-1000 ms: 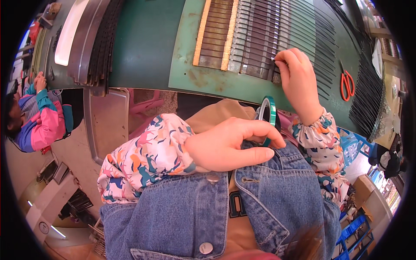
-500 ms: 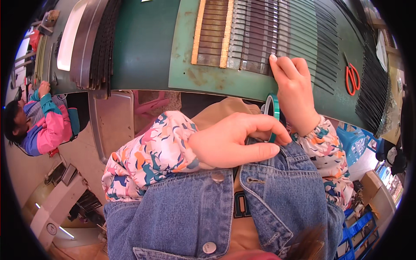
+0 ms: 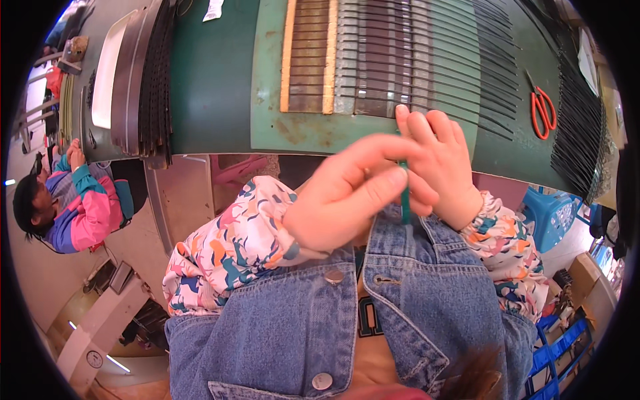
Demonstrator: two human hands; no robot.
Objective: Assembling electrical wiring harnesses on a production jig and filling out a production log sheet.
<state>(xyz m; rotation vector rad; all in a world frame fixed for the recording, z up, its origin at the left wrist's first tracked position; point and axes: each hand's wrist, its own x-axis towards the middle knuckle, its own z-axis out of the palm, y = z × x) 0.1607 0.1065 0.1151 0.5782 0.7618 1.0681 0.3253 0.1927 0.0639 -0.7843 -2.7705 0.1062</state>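
Rod row [image 3: 427, 61] on board [image 3: 267, 127]; scissors [image 3: 544, 117] right, tray [image 3: 107, 87] left, on table [image 3: 210, 80].

Hands, tape and rods at a bench.
Left hand [image 3: 353, 190] gripping green tape [image 3: 405, 203], overlapping the right hand [image 3: 441, 163] in view; a right fingertip just beside black rods [image 3: 497, 100] on a board [image 3: 267, 87]; red-handled scissors [image 3: 535, 113] farther right.

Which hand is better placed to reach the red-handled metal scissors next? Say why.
Right hand, I judge: it is nearer the scissors, which lie to its right. The left hand is farther off and holds the glossy green tape roll, seen edge-on.
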